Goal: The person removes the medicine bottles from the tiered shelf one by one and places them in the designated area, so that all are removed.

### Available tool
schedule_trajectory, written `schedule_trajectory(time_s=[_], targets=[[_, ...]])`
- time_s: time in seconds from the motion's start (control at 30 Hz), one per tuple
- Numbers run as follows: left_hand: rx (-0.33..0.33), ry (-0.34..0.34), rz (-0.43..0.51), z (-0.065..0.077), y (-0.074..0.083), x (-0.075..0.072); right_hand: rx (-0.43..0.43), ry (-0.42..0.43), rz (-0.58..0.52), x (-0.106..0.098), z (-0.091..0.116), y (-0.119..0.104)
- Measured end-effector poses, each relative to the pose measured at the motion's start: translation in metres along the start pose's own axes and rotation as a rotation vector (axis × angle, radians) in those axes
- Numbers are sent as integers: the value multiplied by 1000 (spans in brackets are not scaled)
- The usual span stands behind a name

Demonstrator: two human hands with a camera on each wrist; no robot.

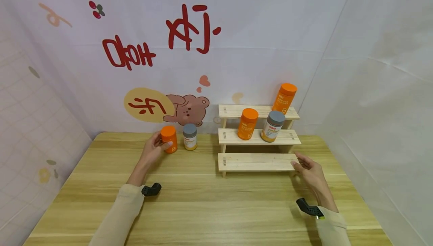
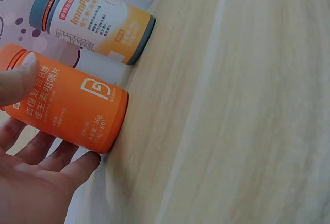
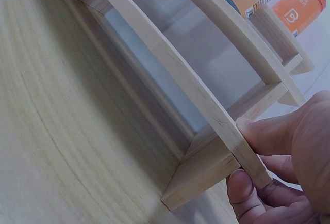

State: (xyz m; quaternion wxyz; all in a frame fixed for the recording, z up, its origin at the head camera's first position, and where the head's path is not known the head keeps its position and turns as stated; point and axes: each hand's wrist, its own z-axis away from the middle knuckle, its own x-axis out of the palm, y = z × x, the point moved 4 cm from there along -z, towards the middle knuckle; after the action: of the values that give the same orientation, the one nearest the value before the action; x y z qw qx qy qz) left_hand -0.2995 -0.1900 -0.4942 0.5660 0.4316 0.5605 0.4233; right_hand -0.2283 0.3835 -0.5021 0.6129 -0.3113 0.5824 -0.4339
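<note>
Near the back of the table, my left hand (image 1: 153,149) grips an orange vitamin bottle (image 1: 170,141), thumb on its front and fingers behind it. In the left wrist view the bottle (image 2: 67,100) stands upright on the wood. Just right of it is a grey-lidded bottle (image 1: 190,138) with a white and yellow label. My right hand (image 1: 311,172) pinches the right end of the lowest board of a three-step wooden shelf (image 1: 257,162). Its thumb lies on top of the board and its fingers curl beneath, as the right wrist view shows.
On the middle step stand an orange bottle (image 1: 248,125) and a grey-lidded bottle (image 1: 272,127). Another orange bottle (image 1: 284,98) is on the top step, at its right end. Behind the table rises a printed white cloth (image 1: 264,50), with another side of it at right.
</note>
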Motion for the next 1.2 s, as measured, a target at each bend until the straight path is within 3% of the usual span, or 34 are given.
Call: schedule_trajectory(time_s=[0.33, 0.53, 0.8, 0.93, 1.2], targets=[[-11, -4, -18, -1, -3, -1, -13, 1, 22, 1, 0, 1], [0, -4, 30, 1, 4, -1, -3, 5, 21, 1, 0, 1], [70, 38, 44, 2, 21, -3, 2, 8, 9, 1, 1, 1], [137, 66, 31, 3, 33, -5, 1, 6, 13, 1, 1, 0], [210, 95, -55, 8, 58, -3, 0, -1, 24, 0, 2, 0]])
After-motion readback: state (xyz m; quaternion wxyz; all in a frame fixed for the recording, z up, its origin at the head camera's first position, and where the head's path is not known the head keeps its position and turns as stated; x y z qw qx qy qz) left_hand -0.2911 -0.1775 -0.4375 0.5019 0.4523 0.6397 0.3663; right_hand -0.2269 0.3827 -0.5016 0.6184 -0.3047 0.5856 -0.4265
